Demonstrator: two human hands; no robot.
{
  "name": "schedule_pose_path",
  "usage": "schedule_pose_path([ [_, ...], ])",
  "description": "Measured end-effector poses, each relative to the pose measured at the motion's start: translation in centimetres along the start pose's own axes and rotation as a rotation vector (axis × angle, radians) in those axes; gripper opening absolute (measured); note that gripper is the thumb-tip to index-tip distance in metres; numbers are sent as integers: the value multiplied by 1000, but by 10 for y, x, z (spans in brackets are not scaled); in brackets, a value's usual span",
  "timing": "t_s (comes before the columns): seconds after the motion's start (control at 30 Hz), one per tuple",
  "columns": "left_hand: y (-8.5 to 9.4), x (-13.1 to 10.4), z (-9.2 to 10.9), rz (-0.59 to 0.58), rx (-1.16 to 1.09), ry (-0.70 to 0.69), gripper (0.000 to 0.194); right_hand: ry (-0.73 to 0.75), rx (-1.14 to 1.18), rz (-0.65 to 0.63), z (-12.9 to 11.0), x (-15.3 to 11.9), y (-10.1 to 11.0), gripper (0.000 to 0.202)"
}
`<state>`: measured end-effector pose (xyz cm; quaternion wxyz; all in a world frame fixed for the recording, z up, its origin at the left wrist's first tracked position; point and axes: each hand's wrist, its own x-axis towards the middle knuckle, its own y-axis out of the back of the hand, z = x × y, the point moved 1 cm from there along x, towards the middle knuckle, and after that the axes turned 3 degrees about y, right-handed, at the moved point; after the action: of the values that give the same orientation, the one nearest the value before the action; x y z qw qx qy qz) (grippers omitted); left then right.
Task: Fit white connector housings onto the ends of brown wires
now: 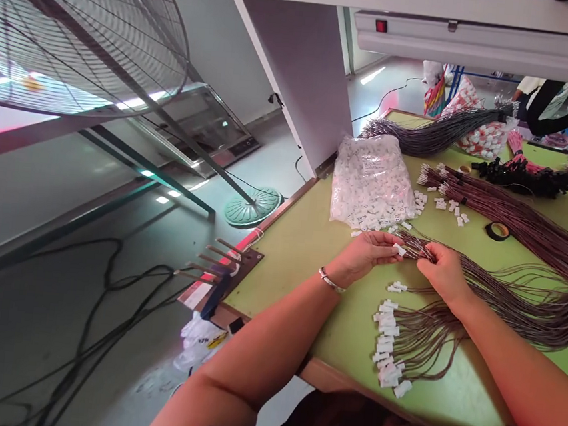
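Connector (399,249) clamped in left hand (375,250), right hand (442,270) pinched on wires (415,245), partly hidden, too fine to count

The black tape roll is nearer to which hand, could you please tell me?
Right: the right hand is left of the black tape roll and closer to the person; the left hand is farther left.

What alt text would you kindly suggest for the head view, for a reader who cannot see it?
A person's left hand pinches a small white connector beside thin wires at the right hand, above a green worktable. Nearer the person lie wired connectors; farther off sits a clear bag of white pieces, and a large fan stands at left.
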<state>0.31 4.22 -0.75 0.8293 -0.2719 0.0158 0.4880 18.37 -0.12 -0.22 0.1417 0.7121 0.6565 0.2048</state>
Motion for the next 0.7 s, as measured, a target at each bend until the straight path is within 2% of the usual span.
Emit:
schedule_pose_path([
  [0.17,-4,-1,-1,20,102,-16,30,-2,5,10,-2,0,-1,8],
  [0.37,-9,2,-6,54,279,-133,24,-26,71,-16,1,1,-1,8],
  [0.5,-9,0,-3,29,383,-129,21,-47,128,-56,3,2,-1,9],
  [0.6,-10,-1,-4,54,394,-105,21,-29,117,-36,4,0,-2,10],
  [0.7,-13,-1,-7,22,370,-77,23,22,64,-7,4,-3,-2,10],
])
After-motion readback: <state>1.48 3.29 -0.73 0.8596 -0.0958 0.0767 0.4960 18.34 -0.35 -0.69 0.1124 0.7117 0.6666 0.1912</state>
